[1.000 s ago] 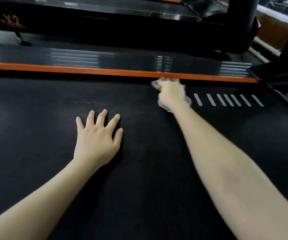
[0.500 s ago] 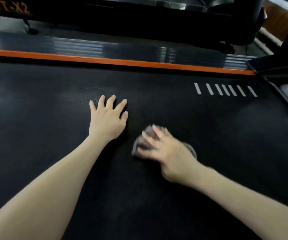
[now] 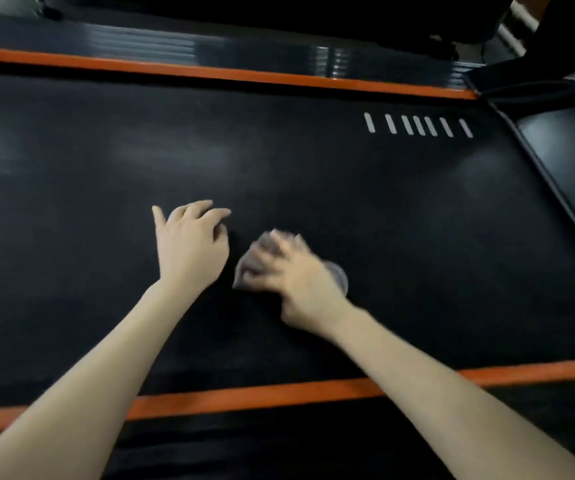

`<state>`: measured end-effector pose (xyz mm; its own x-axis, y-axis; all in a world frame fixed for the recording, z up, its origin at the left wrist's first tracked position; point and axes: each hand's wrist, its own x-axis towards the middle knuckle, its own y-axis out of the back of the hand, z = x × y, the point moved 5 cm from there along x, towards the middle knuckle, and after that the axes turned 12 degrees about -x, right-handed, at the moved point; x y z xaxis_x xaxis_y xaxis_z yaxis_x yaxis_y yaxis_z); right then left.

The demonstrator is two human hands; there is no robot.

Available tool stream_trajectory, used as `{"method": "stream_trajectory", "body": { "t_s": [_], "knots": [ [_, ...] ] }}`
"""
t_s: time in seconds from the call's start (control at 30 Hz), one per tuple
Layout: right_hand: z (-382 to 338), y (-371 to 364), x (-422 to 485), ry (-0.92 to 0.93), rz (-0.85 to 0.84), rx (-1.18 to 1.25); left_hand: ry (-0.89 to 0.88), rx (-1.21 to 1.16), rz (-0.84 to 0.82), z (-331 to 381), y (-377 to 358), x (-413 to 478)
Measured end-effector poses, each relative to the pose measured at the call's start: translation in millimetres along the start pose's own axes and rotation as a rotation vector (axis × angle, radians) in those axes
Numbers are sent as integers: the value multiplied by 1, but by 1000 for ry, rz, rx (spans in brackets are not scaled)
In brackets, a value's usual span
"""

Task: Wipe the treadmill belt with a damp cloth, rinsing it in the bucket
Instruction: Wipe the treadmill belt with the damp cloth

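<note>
The black treadmill belt (image 3: 417, 209) fills most of the head view. My right hand (image 3: 299, 285) lies on a small grey cloth (image 3: 249, 263) near the middle of the belt and presses it down with spread fingers; the hand and cloth are blurred. Bits of cloth show past the fingertips and at the hand's right side. My left hand (image 3: 189, 247) rests on the belt just left of the cloth with loosely bent fingers and holds nothing. The bucket is out of view.
Orange strips border the belt on the far side (image 3: 209, 72) and the near side (image 3: 244, 396). Several white dashes (image 3: 417, 125) mark the belt at upper right. A black cover (image 3: 573, 150) adjoins the belt's right end. Another dark machine stands behind.
My right hand drew the cloth from the far orange strip back to the middle of the belt, beside my left hand. My left fingers went from flat to loosely bent. The view tilted down.
</note>
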<state>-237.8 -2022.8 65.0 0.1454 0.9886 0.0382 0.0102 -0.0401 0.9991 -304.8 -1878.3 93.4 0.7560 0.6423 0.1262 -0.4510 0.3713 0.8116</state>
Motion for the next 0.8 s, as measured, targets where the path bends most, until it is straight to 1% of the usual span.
{"method": "stream_trajectory", "body": {
  "t_s": [0.03, 0.07, 0.1, 0.13, 0.17, 0.23, 0.27, 0.3, 0.33, 0.37, 0.43, 0.5, 0.53, 0.57, 0.6, 0.63, 0.67, 0.7, 0.73, 0.77, 0.8],
  "knots": [
    [-23, 2, -21, 107, -12, 14, 17, 11, 8, 1, 6, -16],
    [-30, 6, -39, 166, -29, -9, 36, 18, 23, 1, 12, -30],
    [-20, 11, -55, 177, -28, -47, 49, 22, 43, 2, 17, -43],
    [3, 17, -70, 112, -27, -104, 54, 21, 66, 2, 23, -55],
    [34, 22, -85, -39, -60, -138, 45, 21, 92, 2, 29, -65],
    [98, 31, -124, -540, -135, -131, 9, 42, 114, 2, 38, -82],
    [117, 33, -140, -787, -151, -82, -7, 70, 101, 1, 40, -87],
    [119, 33, -147, -947, -172, -73, -14, 104, 70, 0, 40, -91],
    [106, 33, -141, -956, -180, -123, -10, 137, 24, -2, 39, -95],
    [86, 29, -124, -859, -177, -174, 9, 165, -30, -4, 37, -97],
    [29, 17, -81, -550, -142, -167, 63, 204, -123, -11, 32, -100],
    [-27, 4, -55, -286, -160, -67, 73, 243, -188, -20, 28, -102],
    [-41, 3, -51, -198, -188, -38, 63, 260, -214, -24, 27, -104],
    [-40, 5, -53, -138, -206, -11, 48, 273, -229, -29, 26, -106],
    [-29, 7, -61, -117, -215, -6, 28, 285, -232, -34, 25, -108],
    [-10, 10, -75, -147, -207, -20, 4, 295, -230, -38, 25, -109],
    [14, 13, -94, -236, -186, -52, -15, 300, -228, -41, 25, -111],
    [40, 15, -116, -392, -158, -66, -27, 301, -227, -43, 24, -112],
    [63, 19, -140, -591, -129, -45, -32, 302, -227, -44, 24, -113],
    [77, 22, -158, -781, -118, -23, -34, 306, -229, -45, 23, -113],
    [82, 22, -167, -925, -135, -27, -36, 310, -231, -45, 22, -114]
  ]
}}
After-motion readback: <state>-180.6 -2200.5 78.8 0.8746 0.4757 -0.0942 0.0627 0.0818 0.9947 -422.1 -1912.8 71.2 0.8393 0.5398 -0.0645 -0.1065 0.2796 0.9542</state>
